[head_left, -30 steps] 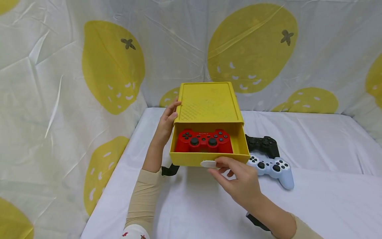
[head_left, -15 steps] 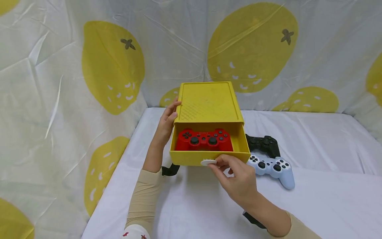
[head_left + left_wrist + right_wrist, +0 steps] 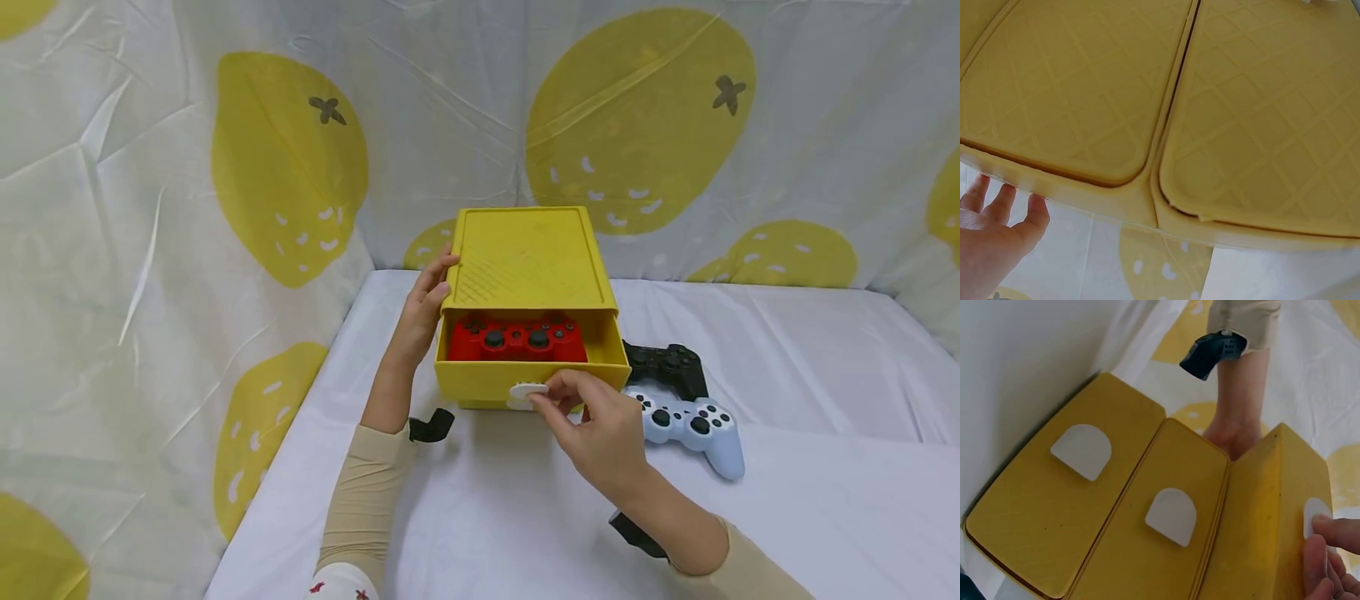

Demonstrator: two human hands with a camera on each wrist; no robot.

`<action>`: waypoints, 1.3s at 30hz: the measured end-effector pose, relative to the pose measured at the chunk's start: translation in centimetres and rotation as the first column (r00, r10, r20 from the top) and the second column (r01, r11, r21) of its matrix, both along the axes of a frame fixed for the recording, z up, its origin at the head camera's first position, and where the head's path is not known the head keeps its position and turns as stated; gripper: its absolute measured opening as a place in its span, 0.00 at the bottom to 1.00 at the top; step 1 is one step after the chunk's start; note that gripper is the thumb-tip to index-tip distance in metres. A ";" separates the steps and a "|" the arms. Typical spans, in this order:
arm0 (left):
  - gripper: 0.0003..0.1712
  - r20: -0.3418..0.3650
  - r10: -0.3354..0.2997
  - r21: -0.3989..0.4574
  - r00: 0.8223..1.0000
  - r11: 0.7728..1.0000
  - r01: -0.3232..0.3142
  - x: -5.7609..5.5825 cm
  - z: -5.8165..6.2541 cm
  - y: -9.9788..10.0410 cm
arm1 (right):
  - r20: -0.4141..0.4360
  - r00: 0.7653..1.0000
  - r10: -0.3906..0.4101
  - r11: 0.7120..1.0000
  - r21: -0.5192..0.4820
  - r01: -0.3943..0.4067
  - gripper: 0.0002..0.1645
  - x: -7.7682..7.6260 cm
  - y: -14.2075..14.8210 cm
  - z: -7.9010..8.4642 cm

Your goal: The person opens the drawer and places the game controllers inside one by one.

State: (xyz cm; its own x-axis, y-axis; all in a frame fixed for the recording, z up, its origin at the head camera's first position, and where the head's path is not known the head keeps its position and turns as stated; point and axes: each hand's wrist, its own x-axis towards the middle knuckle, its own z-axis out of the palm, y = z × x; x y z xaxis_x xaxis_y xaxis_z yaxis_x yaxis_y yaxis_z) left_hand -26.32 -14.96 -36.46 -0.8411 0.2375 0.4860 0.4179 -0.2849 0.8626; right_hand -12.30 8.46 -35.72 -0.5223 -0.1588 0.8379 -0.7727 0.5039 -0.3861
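Observation:
A yellow drawer unit (image 3: pixel 532 254) stands in the middle of the table in the head view. Its top drawer (image 3: pixel 472 382) is partly pulled out, and a red game controller (image 3: pixel 517 340) lies inside, its back edge shaded by the unit's top. My right hand (image 3: pixel 603 429) pinches the white tab handle (image 3: pixel 528 390) on that drawer between thumb and fingers. On the unit's left side rests my left hand (image 3: pixel 420 321), fingers extended along the wall; the left wrist view shows its fingertips (image 3: pixel 1036 209) at the panel's edge.
Right of the unit lie a black game controller (image 3: pixel 678 369), partly hidden behind it, and a light blue controller (image 3: pixel 690 425). Two closed lower drawers with white handles (image 3: pixel 1172 515) show in the right wrist view. Lemon-print cloth (image 3: pixel 450 108) walls the back and left of the white table (image 3: pixel 510 508).
The top drawer has slid inward, away from me, with my right hand moving along on its handle. Less of the red controller shows. My left hand keeps its place on the side.

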 end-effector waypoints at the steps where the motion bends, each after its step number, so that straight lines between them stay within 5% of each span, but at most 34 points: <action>1: 0.19 -0.002 0.000 0.000 1.000 1.000 0.000 0.0 0.0 0.0 | 0.002 1.000 0.001 1.000 -0.001 -0.001 0.26 -0.1 0.0 0.0; 9: 0.20 -0.005 -0.003 -0.007 1.000 1.000 0.003 0.1 0.0 -0.1 | 0.007 1.000 0.031 1.000 0.001 -0.031 0.14 -0.9 0.1 0.1; 29: 0.26 0.009 0.010 -0.041 1.000 0.999 -0.010 -0.2 -0.1 -0.2 | 0.020 1.000 0.005 1.000 -0.017 -0.004 0.17 -3.0 -0.1 0.2; 34: 0.37 0.012 0.000 -0.032 1.000 0.999 0.000 -0.2 -0.2 -0.2 | 0.025 1.000 -0.012 1.000 -0.020 0.013 0.16 -3.5 -0.2 0.2; 39: 0.32 -0.017 -0.001 -0.048 1.000 0.999 0.001 -0.2 -0.2 -0.3 | 0.019 0.999 -0.030 0.999 -0.014 0.030 0.16 -3.9 -0.2 0.1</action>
